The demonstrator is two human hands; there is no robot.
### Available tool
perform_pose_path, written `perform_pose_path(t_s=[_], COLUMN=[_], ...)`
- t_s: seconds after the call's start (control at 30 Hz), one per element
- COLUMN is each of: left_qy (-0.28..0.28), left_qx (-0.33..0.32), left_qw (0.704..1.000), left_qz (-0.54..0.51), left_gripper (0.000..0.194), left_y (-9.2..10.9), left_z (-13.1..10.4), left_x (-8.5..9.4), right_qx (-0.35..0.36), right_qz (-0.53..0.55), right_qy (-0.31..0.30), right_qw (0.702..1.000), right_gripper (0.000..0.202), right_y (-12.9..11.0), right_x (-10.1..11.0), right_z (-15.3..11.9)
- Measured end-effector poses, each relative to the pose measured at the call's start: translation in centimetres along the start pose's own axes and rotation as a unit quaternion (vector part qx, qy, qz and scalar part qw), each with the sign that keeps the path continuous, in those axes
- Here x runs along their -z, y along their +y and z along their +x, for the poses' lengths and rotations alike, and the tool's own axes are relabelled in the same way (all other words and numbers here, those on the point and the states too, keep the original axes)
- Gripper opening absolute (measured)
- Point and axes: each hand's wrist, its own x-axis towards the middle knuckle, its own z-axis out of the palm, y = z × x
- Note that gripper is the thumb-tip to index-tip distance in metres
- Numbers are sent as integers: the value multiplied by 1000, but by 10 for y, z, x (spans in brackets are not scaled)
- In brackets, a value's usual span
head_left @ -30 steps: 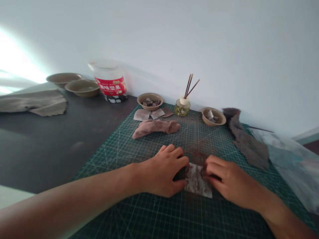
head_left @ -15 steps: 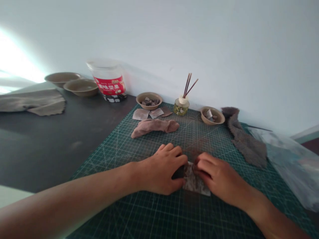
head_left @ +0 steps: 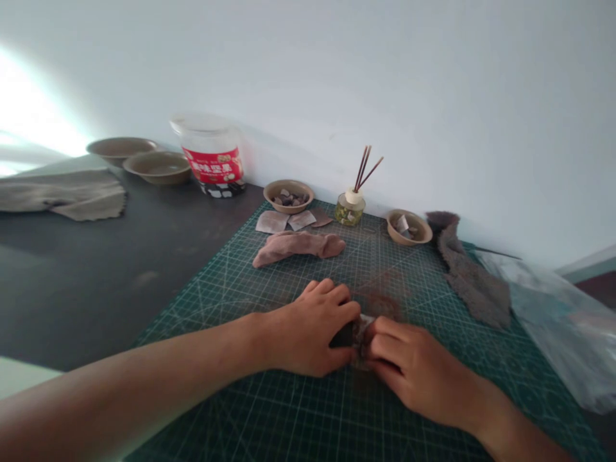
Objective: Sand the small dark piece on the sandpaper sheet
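Partly beneath the right hand [head_left: 416,360] lies a sheet [head_left: 362,328].

Right hand [head_left: 414,362]: fingertips' hold hidden from here. Stained sheet [head_left: 366,318], between it and the left hand [head_left: 320,333]: mostly covered. Grey cloth [head_left: 77,192], far left of both hands: cut off. Plastic bag [head_left: 553,314], right of both hands: cut off, any contents blurred. Tub [head_left: 216,165], beyond the left hand: fine print illegible.

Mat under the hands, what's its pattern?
The mat has pale grid lines on green, in the head view.
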Motion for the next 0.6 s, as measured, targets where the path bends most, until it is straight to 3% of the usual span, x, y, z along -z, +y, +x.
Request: perform_pose_path(t_s=[0.13,0.3,0.43,0.5,0.6], left_qy=[0,-9,-9,-10,-13], left_qx=[12,20,30,31,27], left_qw=[1000,1000,999,999,1000], left_qz=[-1,-9,-6,-4,-6], left_gripper=[32,31,32,32,32], left_y=[1,3,5,5,6], left_z=[0,0,0,0,0], left_x=[2,3,3,3,4], right_qx=[-34,35,-39,-34,27], right_qz=[0,-13,-25,-21,-19], right_qy=[45,15,45,16,-24], right_qw=[998,999,998,999,999], right_gripper=[14,14,17,17,14], right_y=[0,0,3,2,-1], right_x=[-2,-4,6,9,5], right_z=[1,0,-2,-3,-2])
